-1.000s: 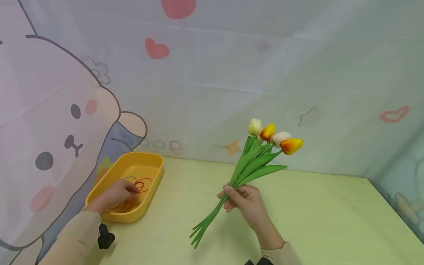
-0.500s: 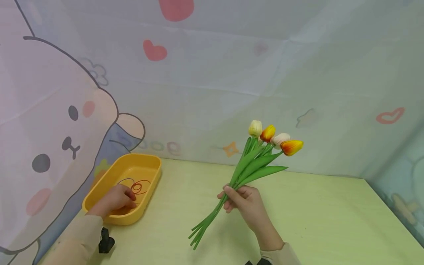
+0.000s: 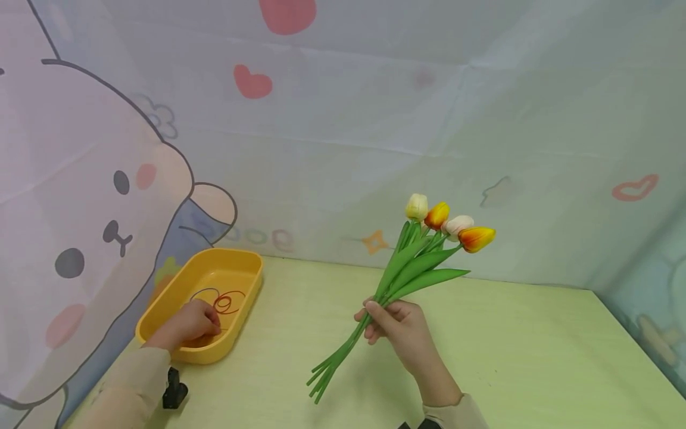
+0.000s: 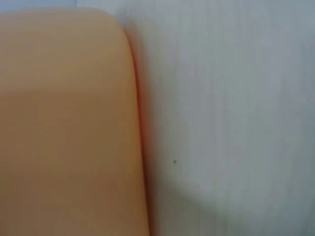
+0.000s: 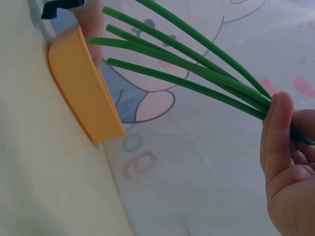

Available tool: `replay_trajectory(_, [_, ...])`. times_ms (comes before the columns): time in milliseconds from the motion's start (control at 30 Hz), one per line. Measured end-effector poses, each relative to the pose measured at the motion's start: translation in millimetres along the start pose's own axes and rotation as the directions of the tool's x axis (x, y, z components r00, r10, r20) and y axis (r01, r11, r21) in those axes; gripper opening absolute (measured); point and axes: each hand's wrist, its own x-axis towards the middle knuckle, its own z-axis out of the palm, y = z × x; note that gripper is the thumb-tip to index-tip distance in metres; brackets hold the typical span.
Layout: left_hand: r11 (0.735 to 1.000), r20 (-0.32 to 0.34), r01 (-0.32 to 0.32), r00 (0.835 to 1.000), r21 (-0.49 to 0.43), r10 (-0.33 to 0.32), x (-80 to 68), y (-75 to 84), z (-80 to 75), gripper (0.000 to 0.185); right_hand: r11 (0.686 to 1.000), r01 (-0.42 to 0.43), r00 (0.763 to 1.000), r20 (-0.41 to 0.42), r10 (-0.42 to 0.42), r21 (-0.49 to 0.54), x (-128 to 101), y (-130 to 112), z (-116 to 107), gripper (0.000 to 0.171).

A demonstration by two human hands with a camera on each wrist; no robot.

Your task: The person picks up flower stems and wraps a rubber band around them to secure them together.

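Note:
My right hand (image 3: pixel 382 319) grips a bunch of artificial tulips (image 3: pixel 423 256) by the green stems (image 5: pixel 197 69), above the pale green table (image 3: pixel 509 351). The white and orange blooms point up and to the right; the stem ends hang just over the table. My left hand (image 3: pixel 190 325) is inside the yellow tray (image 3: pixel 252 265) at the left, fingers curled down onto the rubber bands (image 3: pixel 225 301) lying there. The back of the hand hides its fingertips, so a pinch cannot be made out. The left wrist view is a blur of the tray wall (image 4: pixel 69 123).
A cartoon-printed cloth backdrop (image 3: pixel 343 131) walls the table at the back and on both sides. The tray (image 5: pixel 86 93) stands close to the left cloth wall. A black clip (image 3: pixel 174 387) shows at my left sleeve.
My left hand has drawn back a little toward the tray's near end, and the rubber bands have shifted slightly. The right hand keeps the tulips almost still.

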Motion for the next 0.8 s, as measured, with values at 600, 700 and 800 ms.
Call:
replay_trajectory(600, [0.996,0.027,-0.068,0.997,-0.059,0.070,-2.5,15.3,-20.7,0.011,1.000,0.020,1.000,0.002,-0.020,-0.003,-0.3,-2.9,-2.8,0.033])
replay_trajectory(700, [0.996,0.009,-0.077,0.997,-0.047,0.078,-3.4,21.4,-24.9,0.011,1.000,0.025,1.000,0.000,-0.025,-0.006,-0.3,-3.6,-3.6,0.033])
replay_trajectory(800, [0.995,-0.022,-0.083,0.996,-0.053,0.081,-6.7,29.0,-27.3,0.011,1.000,0.028,1.000,-0.008,-0.028,-0.010,-0.5,-4.4,-4.4,0.033])
